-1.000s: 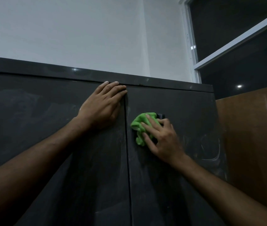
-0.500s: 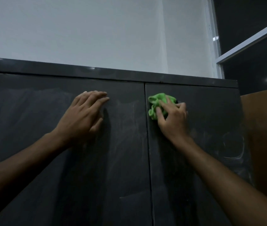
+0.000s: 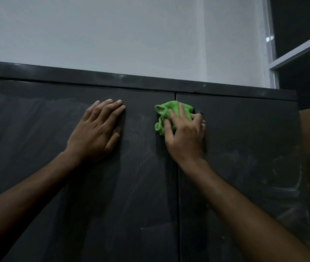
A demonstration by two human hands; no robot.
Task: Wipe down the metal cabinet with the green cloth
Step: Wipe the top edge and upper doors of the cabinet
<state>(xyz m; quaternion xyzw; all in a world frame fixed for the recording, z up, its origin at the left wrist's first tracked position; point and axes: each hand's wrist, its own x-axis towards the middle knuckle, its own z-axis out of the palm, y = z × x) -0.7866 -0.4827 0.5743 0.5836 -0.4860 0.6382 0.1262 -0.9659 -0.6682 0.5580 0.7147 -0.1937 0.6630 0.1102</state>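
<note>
Your right hand (image 3: 185, 135) presses the bunched green cloth (image 3: 166, 117) against the metal cabinet (image 3: 235, 140), right over the seam between its two doors and just below the cabinet's top edge. Your fingers are spread and lightly curled over the cloth, thumb along its left side. Your left hand (image 3: 96, 132) lies flat on the cabinet's left door, fingers straight and together, holding nothing, near the cloth but apart from it.
</note>
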